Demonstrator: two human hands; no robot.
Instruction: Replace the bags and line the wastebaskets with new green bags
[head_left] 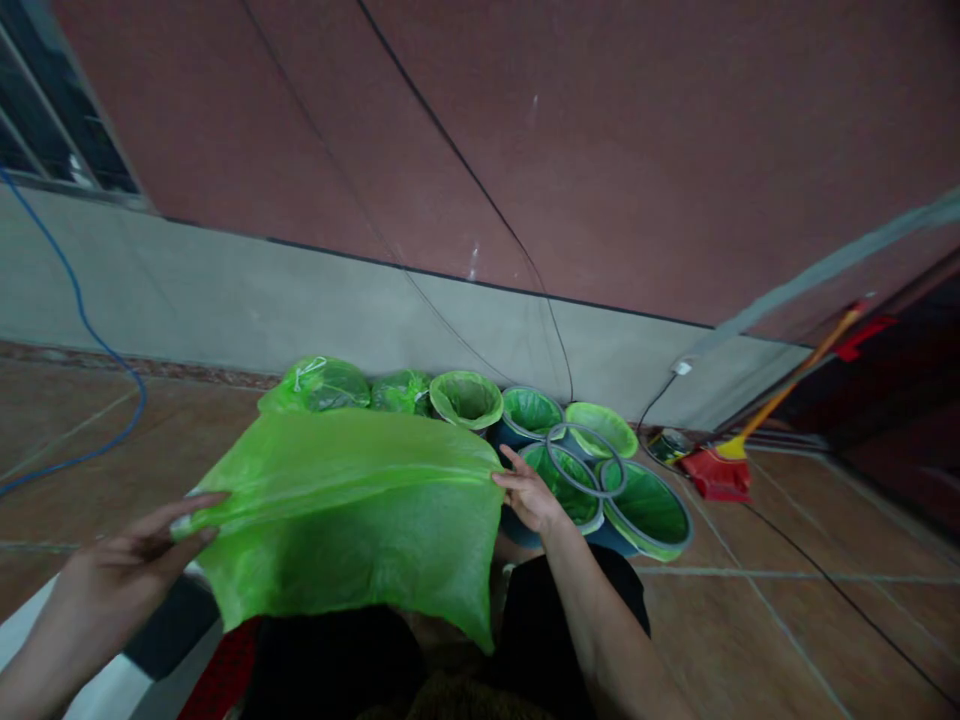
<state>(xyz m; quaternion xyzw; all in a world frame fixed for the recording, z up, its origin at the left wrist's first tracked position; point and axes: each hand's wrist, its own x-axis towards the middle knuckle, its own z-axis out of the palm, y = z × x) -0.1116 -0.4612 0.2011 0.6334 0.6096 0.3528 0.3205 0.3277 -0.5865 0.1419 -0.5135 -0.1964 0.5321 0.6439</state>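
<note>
I hold a translucent green plastic bag (352,520) stretched out flat in front of me. My left hand (142,555) pinches its left edge between thumb and fingers. My right hand (529,495) grips its right edge, fingers closed on the plastic. The bag hangs over my lap and hides what lies under it. Just beyond my right hand stand several small blue bins (645,510) lined with green bags, with grey rings (585,460) lying on their rims.
Two tied, filled green bags (319,385) lie by the grey wall base. A red dustpan and an orange-handled broom (724,465) lean at the right. Black cables run down the wall to a socket (681,367). A blue cable (112,350) trails at left on the tiled floor.
</note>
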